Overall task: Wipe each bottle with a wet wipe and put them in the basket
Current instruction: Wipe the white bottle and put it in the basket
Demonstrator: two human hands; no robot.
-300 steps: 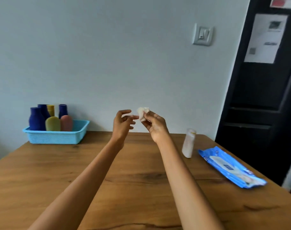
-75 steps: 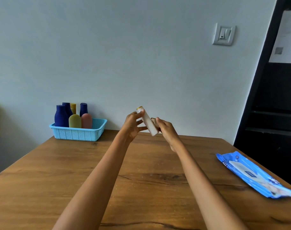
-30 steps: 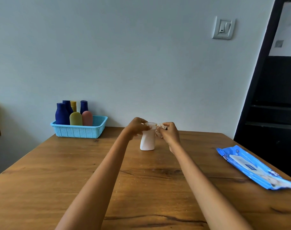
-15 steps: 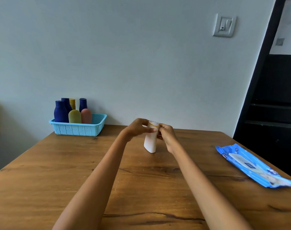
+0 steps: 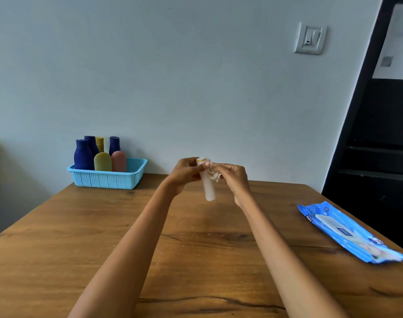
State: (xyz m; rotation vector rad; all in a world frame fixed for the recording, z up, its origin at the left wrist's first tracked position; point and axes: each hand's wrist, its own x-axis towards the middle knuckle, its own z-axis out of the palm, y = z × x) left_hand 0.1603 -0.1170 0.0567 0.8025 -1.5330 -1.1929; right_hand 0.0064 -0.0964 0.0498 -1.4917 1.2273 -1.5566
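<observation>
Above the middle of the table, my left hand (image 5: 186, 172) grips the top of a white bottle (image 5: 209, 189), which hangs nearly upright with its base off the wood. My right hand (image 5: 232, 177) pinches a crumpled wet wipe (image 5: 213, 175) against the bottle's upper side. A light blue basket (image 5: 108, 179) stands at the table's far left corner against the wall. Inside it are several bottles: dark blue ones (image 5: 82, 154), a yellow one (image 5: 102, 161) and a pink one (image 5: 119, 160).
A blue pack of wet wipes (image 5: 347, 232) lies flat near the table's right edge. The wooden table (image 5: 195, 249) meets a pale wall at the back. A dark door or cabinet (image 5: 379, 134) stands to the right.
The white bottle stood on the table half a second ago; now it is lifted off the surface. My right hand has shifted the wipe from the cap onto the bottle's upper side.
</observation>
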